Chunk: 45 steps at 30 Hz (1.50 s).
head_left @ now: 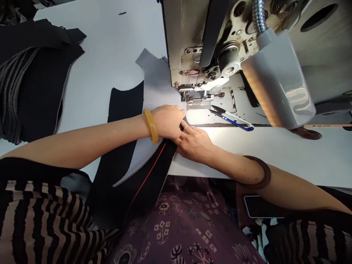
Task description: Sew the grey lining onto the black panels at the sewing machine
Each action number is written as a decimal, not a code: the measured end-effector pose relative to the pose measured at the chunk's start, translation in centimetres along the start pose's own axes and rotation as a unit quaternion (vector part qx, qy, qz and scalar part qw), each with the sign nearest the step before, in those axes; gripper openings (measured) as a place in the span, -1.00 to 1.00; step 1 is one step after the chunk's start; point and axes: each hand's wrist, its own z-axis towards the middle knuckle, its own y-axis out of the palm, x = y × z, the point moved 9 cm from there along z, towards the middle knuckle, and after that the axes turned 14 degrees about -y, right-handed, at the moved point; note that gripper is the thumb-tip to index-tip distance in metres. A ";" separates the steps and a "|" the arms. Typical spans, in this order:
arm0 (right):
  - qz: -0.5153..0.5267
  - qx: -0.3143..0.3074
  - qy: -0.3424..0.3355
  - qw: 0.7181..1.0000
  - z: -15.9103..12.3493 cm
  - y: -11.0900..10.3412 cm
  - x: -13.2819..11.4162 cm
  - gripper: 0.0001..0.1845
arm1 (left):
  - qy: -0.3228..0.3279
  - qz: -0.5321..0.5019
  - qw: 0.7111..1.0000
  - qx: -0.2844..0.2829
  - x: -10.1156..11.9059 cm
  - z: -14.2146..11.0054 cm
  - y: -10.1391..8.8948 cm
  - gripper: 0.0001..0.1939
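Observation:
Side by side at the sewing machine (181, 40), both my hands are on the cloth just in front of the presser foot (183, 96). My left hand (169, 119), a yellow bangle at its wrist, lies over the grey mesh fabric (158, 86) with its fingers curled down on the work. Close against it, my right hand (195, 145) grips the edge of the black fabric (154, 176), which carries a red line and hangs toward my lap. Another black part (126, 104) extends left of the mesh. The fingertips of both hands are partly hidden.
Thread snips (233, 121) with a blue handle lie right of the presser foot. A grey lamp (280, 80) hangs over the machine bed. Stacked black fabric pieces (46, 80) sit on the white table (110, 44) at left. A phone (260, 206) rests below the table edge.

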 end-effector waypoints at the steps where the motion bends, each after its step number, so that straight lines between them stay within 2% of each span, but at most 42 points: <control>1: 0.001 -0.004 0.002 1.000 0.0 0.0 0.0 -0.51 | -0.001 0.001 1.000 0.001 0.0 0.0 0.0 -0.55; 9: 0.019 -0.025 0.000 1.000 0.0 -0.2 0.2 -0.44 | -0.018 0.030 0.999 -0.014 -0.6 0.2 0.5 -0.43; 17: -0.005 -0.046 -0.016 0.999 -0.2 0.0 0.4 -0.36 | -0.018 0.046 0.998 -0.033 -0.5 0.2 0.4 -0.35; 27: -0.017 -0.039 -0.008 0.999 -0.2 0.1 0.6 -0.42 | -0.025 0.029 0.995 -0.091 -0.3 0.4 0.3 -0.29; 31: -0.024 -0.041 -0.004 0.999 -0.2 0.2 0.6 -0.45 | -0.014 0.024 0.995 -0.091 -0.3 0.7 0.1 -0.41; 35: -0.037 -0.039 -0.007 0.999 -0.2 0.1 0.5 -0.47 | 0.003 0.006 0.998 -0.062 -0.1 0.9 -0.5 -0.78; 37: -0.031 -0.034 -0.011 0.999 -0.3 -0.1 0.4 -0.47 | 0.006 -0.018 0.999 -0.050 0.0 1.0 -0.9 -0.90; 41: -0.014 -0.028 -0.013 0.999 -0.4 -0.5 0.2 -0.44 | -0.005 -0.036 0.998 -0.045 -0.4 1.2 -0.9 -0.97; 45: 0.005 -0.049 -0.030 0.998 -0.5 -0.4 -0.1 -0.36 | 0.002 -0.044 0.998 -0.038 -0.4 1.3 -0.8 -0.98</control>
